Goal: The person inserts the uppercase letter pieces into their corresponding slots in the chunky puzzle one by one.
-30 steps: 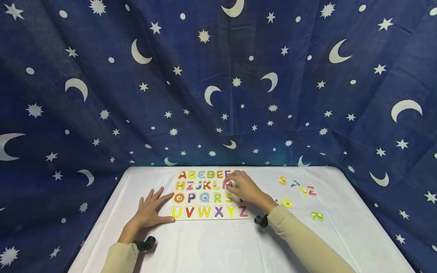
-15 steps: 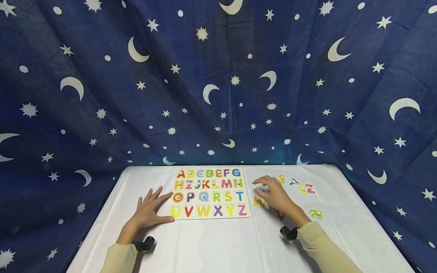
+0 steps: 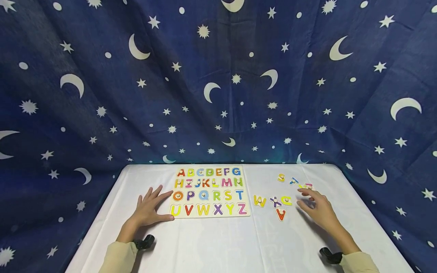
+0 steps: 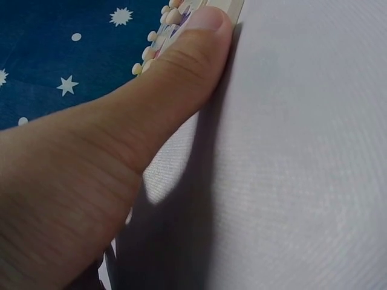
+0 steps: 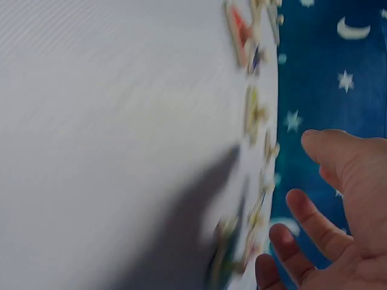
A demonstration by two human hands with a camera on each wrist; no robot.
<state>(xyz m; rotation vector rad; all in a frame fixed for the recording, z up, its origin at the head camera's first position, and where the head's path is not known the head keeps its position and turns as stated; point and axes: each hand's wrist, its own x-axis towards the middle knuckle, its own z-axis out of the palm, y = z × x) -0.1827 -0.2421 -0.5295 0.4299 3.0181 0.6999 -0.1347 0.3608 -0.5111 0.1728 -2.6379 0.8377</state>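
The wooden alphabet puzzle board (image 3: 210,217) lies flat on the table, pegged letters in its upper rows and printed letters without pegs in the lower ones. My left hand (image 3: 149,207) is spread at its left side, thumb (image 4: 187,54) on the board's near corner. Over the loose letters at the right hovers my right hand (image 3: 321,210), fingers apart and holding nothing. Under it, the right wrist view shows a blurred green letter piece (image 5: 224,254), which the hand hides in the head view. Left of this hand lie a yellow U (image 3: 286,201), a purple X (image 3: 275,202) and a red V (image 3: 280,215).
A yellow W piece (image 3: 259,201) sits just right of the board. Farther back are a yellow S (image 3: 281,178), a blue T (image 3: 294,181) and a pink Z (image 3: 308,186). Behind the white-covered table (image 3: 218,246) hangs a dark blue star-and-moon curtain (image 3: 191,94).
My right hand has left the board and moved right, past the W, X and U, to the green R's place. A pegged N shows on the board. The left hand stays put.
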